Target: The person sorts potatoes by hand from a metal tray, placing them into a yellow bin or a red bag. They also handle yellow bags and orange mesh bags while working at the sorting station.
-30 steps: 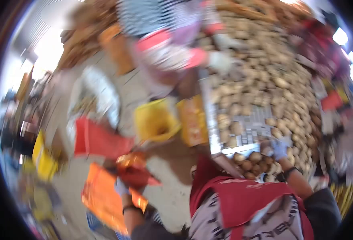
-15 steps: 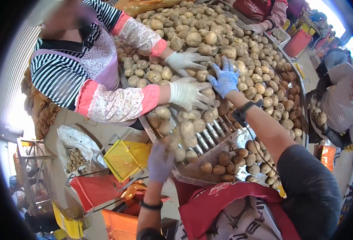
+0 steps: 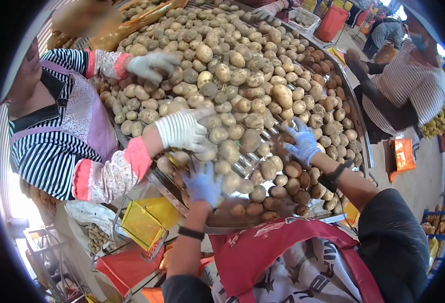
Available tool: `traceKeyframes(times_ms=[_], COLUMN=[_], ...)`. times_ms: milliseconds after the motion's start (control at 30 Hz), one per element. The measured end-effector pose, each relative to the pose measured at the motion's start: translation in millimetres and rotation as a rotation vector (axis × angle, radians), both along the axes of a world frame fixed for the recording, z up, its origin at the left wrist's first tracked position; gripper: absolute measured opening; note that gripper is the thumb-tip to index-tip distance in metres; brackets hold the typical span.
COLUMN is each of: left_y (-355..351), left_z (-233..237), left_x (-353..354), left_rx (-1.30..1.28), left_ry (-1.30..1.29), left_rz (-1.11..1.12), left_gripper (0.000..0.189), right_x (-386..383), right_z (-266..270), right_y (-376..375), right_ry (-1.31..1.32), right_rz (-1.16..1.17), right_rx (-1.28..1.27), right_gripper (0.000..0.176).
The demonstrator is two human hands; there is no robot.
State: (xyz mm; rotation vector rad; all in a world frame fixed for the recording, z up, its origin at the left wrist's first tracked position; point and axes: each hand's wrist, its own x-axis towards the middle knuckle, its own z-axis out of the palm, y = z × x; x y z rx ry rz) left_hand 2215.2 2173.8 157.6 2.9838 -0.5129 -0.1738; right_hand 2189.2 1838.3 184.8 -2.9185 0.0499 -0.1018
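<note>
Potatoes (image 3: 237,76) cover a metal sorting table (image 3: 174,194) in front of me. My left hand (image 3: 201,184), in a bluish glove, lies with spread fingers on potatoes near the table's front left edge. Farther right, my right hand (image 3: 302,142), in a blue glove, has its fingers apart and touches potatoes beside the slatted metal strip (image 3: 245,164). A co-worker's white-gloved hand (image 3: 184,132) reaches over the potatoes just above my left hand. Their other gloved hand (image 3: 154,65) rests on the heap farther back.
A co-worker in striped clothes (image 3: 56,146) stands at the left. Another person (image 3: 401,86) is at the right. A yellow bag (image 3: 149,219) and red bag (image 3: 126,265) hang on frames at lower left. A far gloved hand (image 3: 269,10) is at the table's back.
My left hand has moved onto the potatoes. My right hand has come down and nearer the front. The co-worker's hands have moved apart, and potatoes now cover more of the slats. The view has shifted.
</note>
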Motion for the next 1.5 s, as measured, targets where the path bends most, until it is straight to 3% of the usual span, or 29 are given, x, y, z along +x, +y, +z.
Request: traceKeyframes(times_ms=[67,167,233,267,367,400,467,500,567,600,633,700,733,767,833,900,933,967,1000,1033,1100,1167,1200,1233,1300,1367,1400,1500], left_y=[-2,-2,4,7,18,19,21,21,12,4,-7,-27,-39,-49,-47,-39,-38,-40,-41,-41,-43,-45,-48,-49,-50,-47,-38,-18], left_z=[-6,-11,-9,-6,18,18,18,18,17,13,9,7,10,13,16,14,10,26,42,39,25,22,30,44,73,84,79,69], left_x=[-30,-53,-62,-64,-80,-84,-89,-89,-84,-79,-72,-59,-51,-46,-41,-42,-39,-32,-25,-21,-20,-28,-27,-26,-26,-36,-39,-51], left_rx=[-0.003,-0.214,-0.561,-0.734,-0.833,-0.9,-1.029,-1.268,-1.724,-1.854,-1.97,-1.945,-1.826,-1.706,-1.427,-1.296,-1.326,-1.816,-2.26,-2.22,-2.131,-2.129,-2.181,-2.153,-2.098,-2.534,-2.629,-2.593], left_ry=[-0.094,-0.144,-0.158,-0.169,-0.159,-0.079,0.092,0.281,0.694,0.865,1.049,1.127,1.002,0.863,0.568,0.476,0.516,0.945,1.348,1.212,0.965,0.862,0.87,0.87,0.868,1.317,1.496,1.56], left_rz=[-0.133,-0.061,0.01,0.045,0.05,0.084,0.14,0.3,0.622,0.528,0.427,0.247,0.183,0.141,0.119,0.109,0.09,0.223,0.521,0.476,0.399,0.444,0.508,0.479,0.423,0.622,0.507,0.339], left_gripper=[0.06,0.045,0.041,0.039,0.034,0.033,0.033,0.033,0.034,0.035,0.036,0.039,0.04,0.042,0.046,0.05,0.051,0.049,0.047,0.044,0.039,0.03,0.025,0.024,0.026,0.033,0.041,0.046], right_x=[-2,28,41,46,55,55,45,44,33,27,27,40,62,78,125,139,140,136,133,135,118,76,61,50,37,21,21,10], right_z=[23,63,28,29,-46,-20,14,22,9,12,16,31,42,61,24,-23,-20,-8,1,-12,-29,32,38,43,60,95,90,99], right_y=[9,72,120,141,165,164,157,153,148,143,133,110,84,49,-18,-67,-59,-53,-42,-39,-39,15,29,40,74,100,107,109], right_ry=[-0.15,0.053,0.204,0.266,0.139,0.24,0.278,0.292,0.366,0.397,0.256,-0.027,-0.13,-0.349,0.015,0.12,0.129,0.131,0.076,0.009,0.144,0.283,0.473,0.666,0.646,0.625,0.532,0.69], right_rz=[0.005,0.37,0.335,0.384,0.255,0.28,0.328,0.351,0.338,0.314,0.395,0.548,0.347,0.557,-0.296,-0.199,-0.24,-0.291,-0.316,-0.424,-0.285,-0.177,-0.218,-0.25,-0.011,-0.165,-0.187,0.027], right_rx=[-0.234,0.196,0.051,-0.193,-0.21,-0.169,-0.032,0.036,0.559,0.819,0.731,0.548,0.409,-0.188,0.002,0.017,0.039,0.052,0.166,0.397,1.467,1.911,2.033,2.143,2.227,2.207,2.147,1.958], right_gripper=[0.052,0.04,0.036,0.037,0.041,0.051,0.046,0.043,0.042,0.042,0.042,0.041,0.036,0.039,0.056,0.069,0.069,0.07,0.07,0.07,0.066,0.061,0.057,0.054,0.044,0.031,0.029,0.031])
